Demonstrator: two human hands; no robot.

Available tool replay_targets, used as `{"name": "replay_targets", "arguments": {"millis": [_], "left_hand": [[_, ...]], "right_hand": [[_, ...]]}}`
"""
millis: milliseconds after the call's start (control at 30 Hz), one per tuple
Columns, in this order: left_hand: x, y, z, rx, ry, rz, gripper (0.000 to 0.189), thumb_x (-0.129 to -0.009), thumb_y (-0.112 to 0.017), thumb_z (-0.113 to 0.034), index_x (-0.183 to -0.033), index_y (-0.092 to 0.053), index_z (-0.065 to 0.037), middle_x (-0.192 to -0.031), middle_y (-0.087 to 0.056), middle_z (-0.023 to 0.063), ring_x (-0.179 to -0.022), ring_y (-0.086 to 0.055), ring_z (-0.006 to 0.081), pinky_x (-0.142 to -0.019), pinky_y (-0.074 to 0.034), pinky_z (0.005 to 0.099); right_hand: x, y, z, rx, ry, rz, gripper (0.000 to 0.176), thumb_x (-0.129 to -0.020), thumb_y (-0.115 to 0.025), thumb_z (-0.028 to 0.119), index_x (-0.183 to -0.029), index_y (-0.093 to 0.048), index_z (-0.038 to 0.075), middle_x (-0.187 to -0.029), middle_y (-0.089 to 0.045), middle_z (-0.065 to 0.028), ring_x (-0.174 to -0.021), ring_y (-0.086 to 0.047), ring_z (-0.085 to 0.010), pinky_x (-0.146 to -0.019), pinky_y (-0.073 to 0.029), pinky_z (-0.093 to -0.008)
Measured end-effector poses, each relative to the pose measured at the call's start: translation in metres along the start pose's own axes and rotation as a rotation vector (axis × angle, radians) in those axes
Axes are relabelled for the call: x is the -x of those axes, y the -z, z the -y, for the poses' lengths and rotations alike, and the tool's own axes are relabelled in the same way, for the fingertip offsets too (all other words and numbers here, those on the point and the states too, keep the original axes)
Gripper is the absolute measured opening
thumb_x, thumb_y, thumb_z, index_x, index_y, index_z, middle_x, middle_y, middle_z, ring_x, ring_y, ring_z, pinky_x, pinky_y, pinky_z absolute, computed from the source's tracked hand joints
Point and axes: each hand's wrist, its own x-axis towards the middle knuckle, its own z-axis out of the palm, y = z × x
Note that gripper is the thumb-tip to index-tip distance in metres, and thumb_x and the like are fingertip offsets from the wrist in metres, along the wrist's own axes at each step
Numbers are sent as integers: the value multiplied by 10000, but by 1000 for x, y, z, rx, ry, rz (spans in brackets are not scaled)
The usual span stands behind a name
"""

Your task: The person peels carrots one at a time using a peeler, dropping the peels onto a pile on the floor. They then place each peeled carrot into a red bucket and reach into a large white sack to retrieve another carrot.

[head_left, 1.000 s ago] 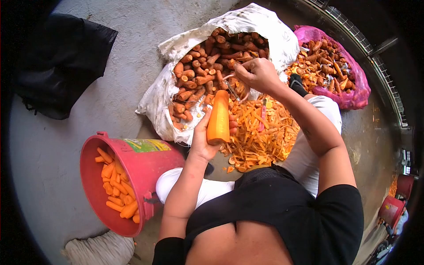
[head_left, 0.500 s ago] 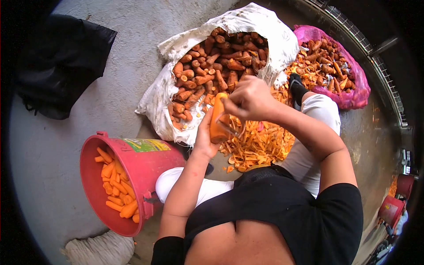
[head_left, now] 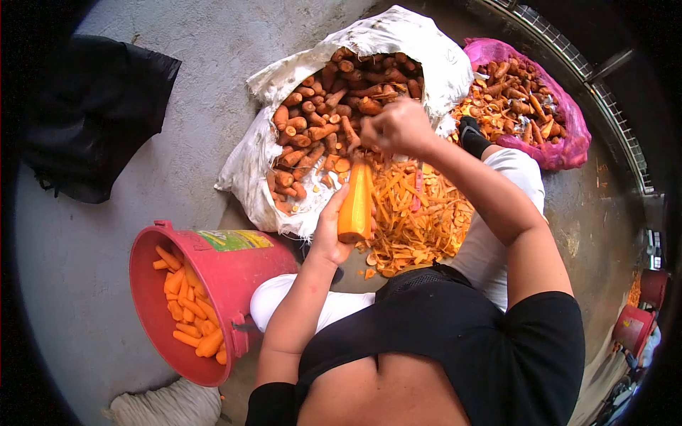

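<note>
My left hand (head_left: 332,226) is wrapped round a large, bright orange peeled carrot (head_left: 356,206), its thick end towards me. Just beyond the carrot's far end is my right hand (head_left: 401,129), closed and somewhat blurred, gripping a peeler that is mostly hidden by the fingers. Below both hands, a heap of carrot peelings (head_left: 426,220) covers the floor between my legs. An open white sack (head_left: 433,53) ahead holds many unpeeled carrots (head_left: 323,113).
To my left, a tilted red bucket (head_left: 241,266) contains peeled carrots (head_left: 192,305). A pink mesh sack (head_left: 572,149) of carrots and scraps lies at far right. Black fabric (head_left: 99,117) is on the floor at left, a pale sack (head_left: 170,405) near the bucket. Red containers (head_left: 631,330) stand at the right edge.
My right hand has moved up and away, from alongside the carrot to beyond its far end. The carrot has turned slightly in my left hand and shows a brighter side.
</note>
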Motion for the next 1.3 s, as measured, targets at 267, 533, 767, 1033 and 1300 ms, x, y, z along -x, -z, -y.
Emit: {"name": "replay_targets", "arguments": {"millis": [267,533,767,1033,1300], "left_hand": [[9,-5,-6,129,9,275,515,-978,-344,-443,-1273,-447,-34,-932,-600,162,-753,-632,248,-612,-545,333],[5,-10,-5,378,1,174,527,-992,-310,-415,-1306,-419,-6,-930,-587,173,-731,-607,242,-623,-541,325],[2,6,-5,314,-81,431,513,-994,-321,-397,-1301,-424,1,-923,-603,158,-731,-610,226,-630,-535,321],[-6,-5,3,236,10,-7,387,-971,-375,-383,-1156,-538,-85,-1035,-630,91,-918,-632,228,-766,-543,408],[3,-2,10,-6,72,76,479,-974,-323,-479,-1145,-512,-73,-804,-588,105,-593,-602,213,-502,-510,338]], "right_hand": [[1,-4,-57,205,-640,295,397,-837,-507,371,-693,-692,50,-645,-646,-154,-591,-640,-320,-591,-512,-416],[-13,33,3,-259,-531,188,420,-857,-522,418,-698,-711,78,-543,-607,-108,-517,-607,-262,-553,-486,-370],[-1,53,18,-539,-575,233,418,-871,-543,405,-689,-720,73,-511,-611,-39,-461,-591,-147,-497,-472,-311],[12,43,71,-252,209,92,330,-783,-612,203,-466,-583,120,-414,-489,-53,-425,-504,-193,-506,-390,-346],[2,17,5,-35,-180,118,427,-836,-541,337,-486,-611,103,-426,-522,-73,-409,-554,-236,-549,-498,-360]]}}
